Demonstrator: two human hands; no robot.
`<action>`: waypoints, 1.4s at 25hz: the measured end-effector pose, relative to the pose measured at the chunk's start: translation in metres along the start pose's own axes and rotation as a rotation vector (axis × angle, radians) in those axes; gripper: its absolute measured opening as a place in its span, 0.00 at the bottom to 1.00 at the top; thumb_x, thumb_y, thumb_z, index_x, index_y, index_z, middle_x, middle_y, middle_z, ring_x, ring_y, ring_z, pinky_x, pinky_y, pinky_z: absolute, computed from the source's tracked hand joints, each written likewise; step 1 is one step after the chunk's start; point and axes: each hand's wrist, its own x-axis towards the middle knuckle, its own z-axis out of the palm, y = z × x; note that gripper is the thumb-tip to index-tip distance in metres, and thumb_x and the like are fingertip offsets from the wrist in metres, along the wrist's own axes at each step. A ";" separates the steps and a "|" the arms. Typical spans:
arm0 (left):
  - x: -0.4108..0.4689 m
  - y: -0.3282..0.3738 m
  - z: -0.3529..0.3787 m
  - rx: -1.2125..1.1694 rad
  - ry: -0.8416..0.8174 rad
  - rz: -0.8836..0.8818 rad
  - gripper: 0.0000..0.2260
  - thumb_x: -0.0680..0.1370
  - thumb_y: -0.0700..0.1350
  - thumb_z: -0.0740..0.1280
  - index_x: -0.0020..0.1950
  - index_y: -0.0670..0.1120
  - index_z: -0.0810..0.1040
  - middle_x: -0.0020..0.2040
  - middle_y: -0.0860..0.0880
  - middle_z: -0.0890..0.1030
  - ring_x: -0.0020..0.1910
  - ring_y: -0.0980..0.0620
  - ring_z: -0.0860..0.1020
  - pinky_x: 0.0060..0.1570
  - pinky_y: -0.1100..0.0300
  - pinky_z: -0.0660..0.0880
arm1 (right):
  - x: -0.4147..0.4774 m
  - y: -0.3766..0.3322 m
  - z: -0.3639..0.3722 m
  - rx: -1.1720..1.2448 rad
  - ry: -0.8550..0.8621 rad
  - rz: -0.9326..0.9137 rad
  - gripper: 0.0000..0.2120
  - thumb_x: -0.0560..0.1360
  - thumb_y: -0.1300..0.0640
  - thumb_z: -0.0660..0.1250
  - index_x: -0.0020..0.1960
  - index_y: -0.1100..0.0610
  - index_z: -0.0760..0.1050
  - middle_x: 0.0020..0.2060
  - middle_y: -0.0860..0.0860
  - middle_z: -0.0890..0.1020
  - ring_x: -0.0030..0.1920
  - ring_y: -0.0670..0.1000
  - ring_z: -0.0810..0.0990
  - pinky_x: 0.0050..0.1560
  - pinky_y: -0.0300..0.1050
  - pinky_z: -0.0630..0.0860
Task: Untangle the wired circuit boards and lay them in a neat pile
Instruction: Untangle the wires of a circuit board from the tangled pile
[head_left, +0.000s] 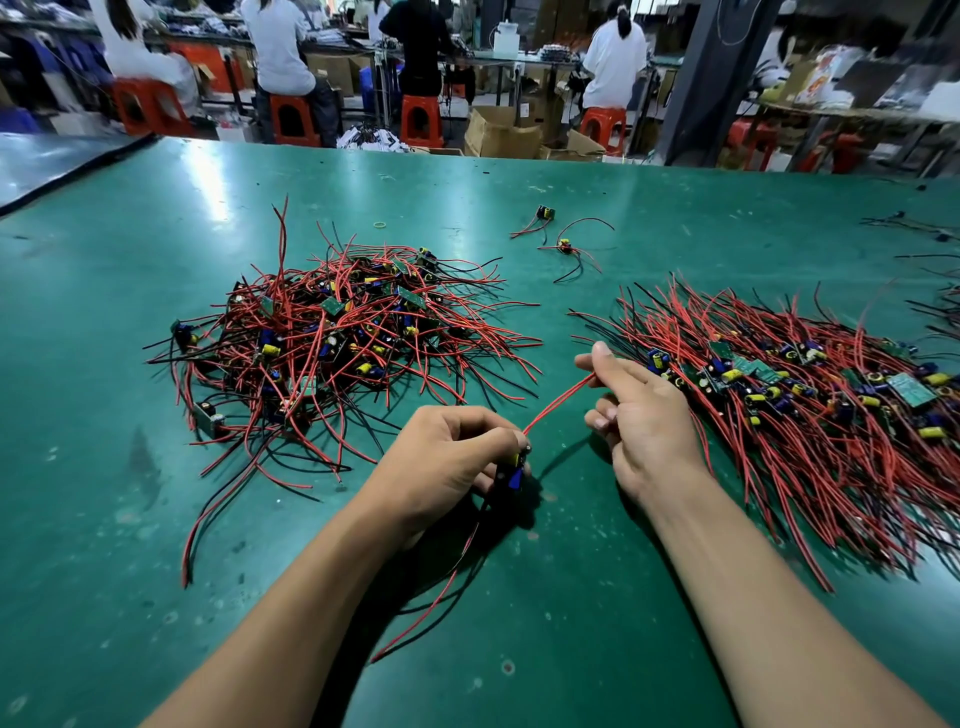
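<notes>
Head view looks down on my two hands over the green table (571, 613), midway between the two heaps. My left hand (457, 457) is curled round one small circuit board (517, 467), its blue and yellow parts showing at my fingertips, and the rest of its red and black leads trail down toward me across the table. My right hand (639, 410) pinches the far end of that board's red lead (558, 402), drawn taut between the two hands. By my reckoning this is the straightening step: one board is free of the tangled heap (332, 343) on my left and its wires are being pulled out straight. The neat pile (810, 405) lies just beside my right hand, with boards down its middle and wires fanned out to either side. The next move, I judge, calls for carrying this board across and setting it down with its wires running the same way as the others, without dragging any of them askew. Much of the tangle remains to be done.
</notes>
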 end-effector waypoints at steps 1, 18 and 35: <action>0.000 0.000 0.000 0.008 -0.007 0.000 0.07 0.76 0.36 0.69 0.38 0.41 0.83 0.29 0.51 0.80 0.25 0.59 0.74 0.27 0.70 0.69 | 0.001 0.003 0.000 -0.095 0.045 -0.069 0.09 0.78 0.57 0.71 0.40 0.59 0.81 0.39 0.50 0.85 0.22 0.43 0.61 0.24 0.37 0.64; 0.001 -0.001 0.000 -0.088 -0.020 -0.020 0.06 0.77 0.35 0.67 0.41 0.39 0.81 0.27 0.50 0.80 0.23 0.60 0.74 0.25 0.71 0.69 | -0.003 -0.023 0.001 0.394 -0.113 0.466 0.19 0.80 0.56 0.64 0.32 0.63 0.78 0.26 0.50 0.69 0.19 0.43 0.61 0.19 0.32 0.62; 0.006 0.005 -0.001 -0.420 0.141 -0.091 0.20 0.81 0.55 0.60 0.58 0.38 0.79 0.38 0.43 0.82 0.34 0.51 0.80 0.35 0.59 0.81 | -0.013 -0.014 0.008 0.030 -0.071 0.245 0.24 0.72 0.36 0.70 0.49 0.59 0.80 0.32 0.48 0.72 0.24 0.43 0.64 0.24 0.35 0.65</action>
